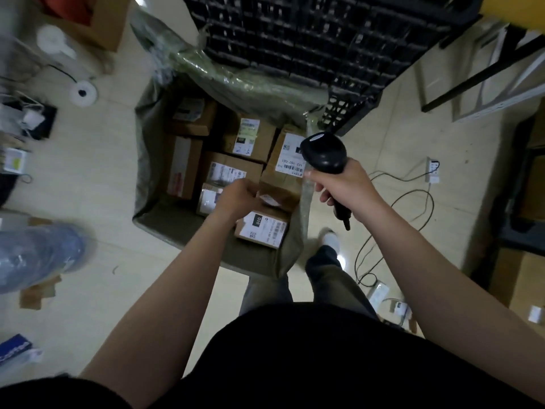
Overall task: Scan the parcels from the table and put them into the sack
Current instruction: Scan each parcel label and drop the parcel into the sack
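The pale tiled floor (97,160) carries an open sack (146,160) beside a stack of black crates (324,39). Left lie a roll of tape (83,93), a plastic bag (35,255) and cardboard scraps (37,293); right, a power strip (432,169).

Olive-green woven sack (146,160), paler and glossy at its folded rim; brown cardboard parcels (265,143) bearing white labels with black barcodes; black plastic handheld scanner (324,156); black lattice-patterned plastic crate (324,39); pale cream tiled floor (97,178); white shoe (331,240).

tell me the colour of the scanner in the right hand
Black; the barcode scanner shows best in the head view.
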